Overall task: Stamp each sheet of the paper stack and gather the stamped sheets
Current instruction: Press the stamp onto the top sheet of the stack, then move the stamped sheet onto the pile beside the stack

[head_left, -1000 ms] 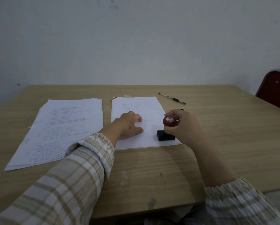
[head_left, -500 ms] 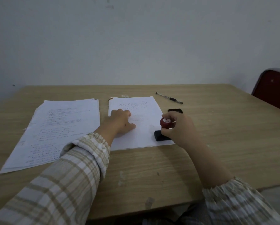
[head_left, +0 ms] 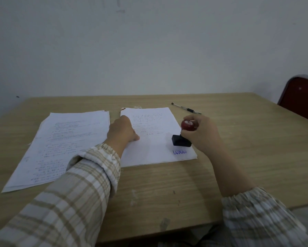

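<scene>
Two piles of printed white paper lie on the wooden table (head_left: 238, 157). The right stack (head_left: 155, 139) carries a fresh blue stamp mark (head_left: 179, 152) near its lower right corner. My right hand (head_left: 201, 134) grips the stamp (head_left: 184, 134) by its red knob, its black base lifted just above and behind the mark. My left hand (head_left: 122, 131) rests flat on the left part of this stack, fingers toward the top edge. The left pile (head_left: 60, 145) lies beside it, untouched.
A black pen (head_left: 186, 108) lies beyond the right stack. A dark red chair back (head_left: 303, 97) stands at the table's right side. A pale wall rises behind the table. My plaid sleeves cover both forearms near the front edge.
My right hand has lifted the stamp off the sheet, exposing a blue mark where it pressed. My left hand slid slightly left and up on the sheet.
</scene>
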